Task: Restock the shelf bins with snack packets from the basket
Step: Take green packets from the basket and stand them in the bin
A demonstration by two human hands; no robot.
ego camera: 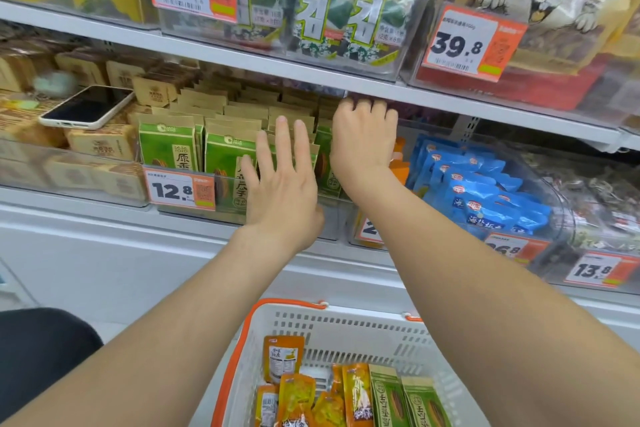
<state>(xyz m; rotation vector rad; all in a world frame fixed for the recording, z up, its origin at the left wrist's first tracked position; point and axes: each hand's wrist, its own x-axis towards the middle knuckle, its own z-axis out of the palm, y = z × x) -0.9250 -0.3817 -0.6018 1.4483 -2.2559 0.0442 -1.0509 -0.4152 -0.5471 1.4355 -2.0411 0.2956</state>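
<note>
A white basket [349,317] with orange handles sits low in front of me. It holds several orange snack packets [284,355] and two green packets [393,400]. On the middle shelf a clear bin [225,215] holds upright green packets [168,146]. My left hand [280,180] is flat with straight fingers against the front row of those packets. My right hand [363,139] reaches deeper, at the right end of the green bin, with its fingers curled under the upper shelf edge. What those fingers touch is hidden. Orange packets [399,156] stand just right of that wrist.
A phone [86,107] lies on tan boxes in the left bin. Blue packets [485,191] fill the bin to the right. The upper shelf [242,61] carries seaweed packs [346,10] and hangs low over the bins. Price tags [181,189] front the bins.
</note>
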